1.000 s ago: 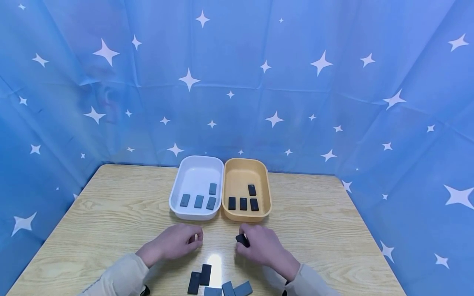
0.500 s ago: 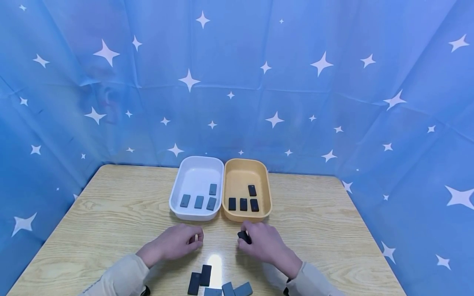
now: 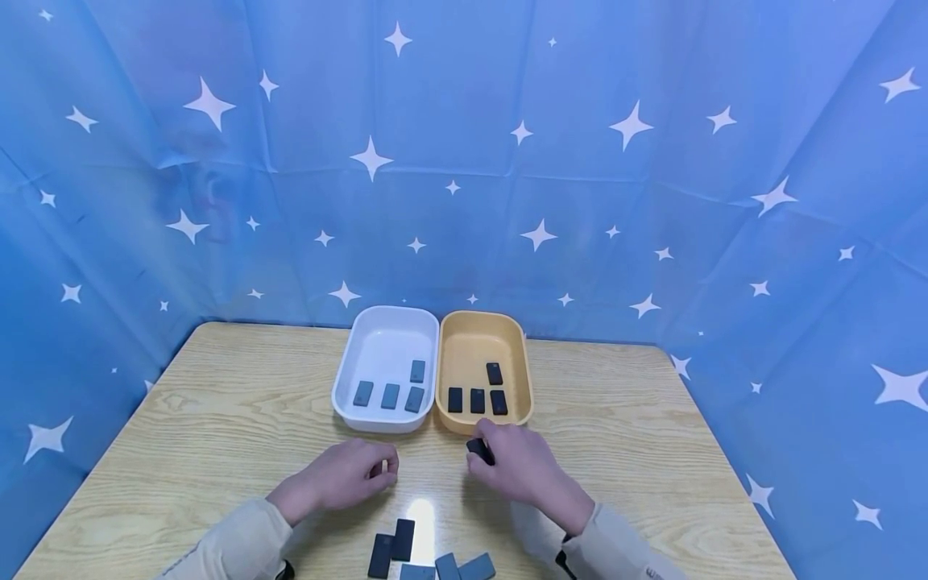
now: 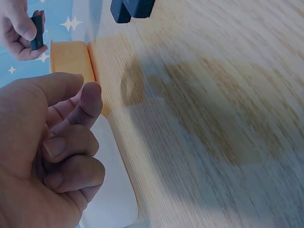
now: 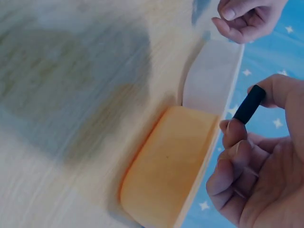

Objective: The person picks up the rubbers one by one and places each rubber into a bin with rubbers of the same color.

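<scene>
My right hand (image 3: 520, 463) pinches a small black rectangular block (image 3: 481, 452) between thumb and forefinger, just in front of the orange bin (image 3: 474, 338). In the right wrist view the block (image 5: 249, 105) sits on edge between the fingertips, off the table. My left hand (image 3: 344, 474) hovers in front of the white bin (image 3: 384, 338), fingers loosely curled with nothing in them. Several grey blocks (image 3: 390, 395) lie in the white bin. Several black blocks (image 3: 477, 400) lie in the orange one.
Near the table's front edge lie two black blocks (image 3: 380, 556) and three grey blocks (image 3: 447, 566), partly cut off by the frame. The bins stand side by side at the back of the wooden table (image 3: 254, 387). A blue star-patterned curtain (image 3: 464, 121) hangs behind.
My right hand, holding the black block, has moved slightly forward and up toward the orange bin. The left hand and the blocks in the bins look unchanged.
</scene>
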`<state>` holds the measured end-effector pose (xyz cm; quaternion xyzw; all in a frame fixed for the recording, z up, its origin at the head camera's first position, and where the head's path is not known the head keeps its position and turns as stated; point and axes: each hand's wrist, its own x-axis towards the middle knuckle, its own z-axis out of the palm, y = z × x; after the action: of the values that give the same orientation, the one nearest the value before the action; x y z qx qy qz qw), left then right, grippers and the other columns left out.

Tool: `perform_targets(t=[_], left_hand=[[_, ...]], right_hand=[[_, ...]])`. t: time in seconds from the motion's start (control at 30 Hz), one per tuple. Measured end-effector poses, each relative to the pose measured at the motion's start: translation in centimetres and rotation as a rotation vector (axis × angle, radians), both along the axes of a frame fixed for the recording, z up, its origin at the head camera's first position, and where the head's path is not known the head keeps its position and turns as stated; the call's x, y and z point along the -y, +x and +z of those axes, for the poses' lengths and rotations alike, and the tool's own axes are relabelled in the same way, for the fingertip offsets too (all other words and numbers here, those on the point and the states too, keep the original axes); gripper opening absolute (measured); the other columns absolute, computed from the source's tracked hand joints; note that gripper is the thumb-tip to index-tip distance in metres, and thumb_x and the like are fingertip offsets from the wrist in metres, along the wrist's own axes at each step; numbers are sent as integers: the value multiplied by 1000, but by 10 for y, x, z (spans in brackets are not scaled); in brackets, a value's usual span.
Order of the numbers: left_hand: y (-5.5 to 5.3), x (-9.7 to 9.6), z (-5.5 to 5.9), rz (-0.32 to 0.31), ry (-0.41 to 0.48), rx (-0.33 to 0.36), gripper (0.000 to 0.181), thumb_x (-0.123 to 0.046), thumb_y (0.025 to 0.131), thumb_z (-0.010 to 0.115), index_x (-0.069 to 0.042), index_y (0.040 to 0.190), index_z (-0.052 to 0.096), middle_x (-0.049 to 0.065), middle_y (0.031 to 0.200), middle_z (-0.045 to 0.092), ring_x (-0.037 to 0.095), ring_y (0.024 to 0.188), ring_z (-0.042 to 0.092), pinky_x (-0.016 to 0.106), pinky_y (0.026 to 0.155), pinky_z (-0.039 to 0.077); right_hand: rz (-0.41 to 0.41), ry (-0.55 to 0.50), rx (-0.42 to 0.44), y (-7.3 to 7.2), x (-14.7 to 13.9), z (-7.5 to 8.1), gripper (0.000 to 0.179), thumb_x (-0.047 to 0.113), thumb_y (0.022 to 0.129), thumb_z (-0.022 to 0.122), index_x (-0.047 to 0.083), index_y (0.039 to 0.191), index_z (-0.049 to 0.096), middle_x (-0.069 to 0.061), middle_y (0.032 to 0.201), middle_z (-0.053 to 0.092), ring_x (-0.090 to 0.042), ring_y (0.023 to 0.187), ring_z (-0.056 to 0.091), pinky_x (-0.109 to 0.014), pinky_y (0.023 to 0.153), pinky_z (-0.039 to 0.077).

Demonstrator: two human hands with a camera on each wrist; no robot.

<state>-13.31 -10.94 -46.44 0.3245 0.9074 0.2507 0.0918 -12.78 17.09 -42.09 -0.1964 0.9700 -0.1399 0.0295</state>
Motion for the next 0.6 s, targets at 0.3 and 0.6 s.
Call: perform_targets(t=[0.3,0.6], left_hand=[[-1,1,-1,6,-8,13,8,-26,92,62,-27,85,60,-17,61,47,-3,53,41,20,51,34],[0,2,-2,10,-4,23,8,-26,92,62,-27,85,60,-17,61,47,-3,53,41,20,50,34]], right_hand=[[-28,-19,-21,-14,-3,16,21,34,89,62,16,99,61,9,63,50,-6,50,44,-25,45,34],[-66,-14,-40,-36,-10,13,18,34,91,60,17,95,59,6,68,54,-11,54,46,-28,50,35]])
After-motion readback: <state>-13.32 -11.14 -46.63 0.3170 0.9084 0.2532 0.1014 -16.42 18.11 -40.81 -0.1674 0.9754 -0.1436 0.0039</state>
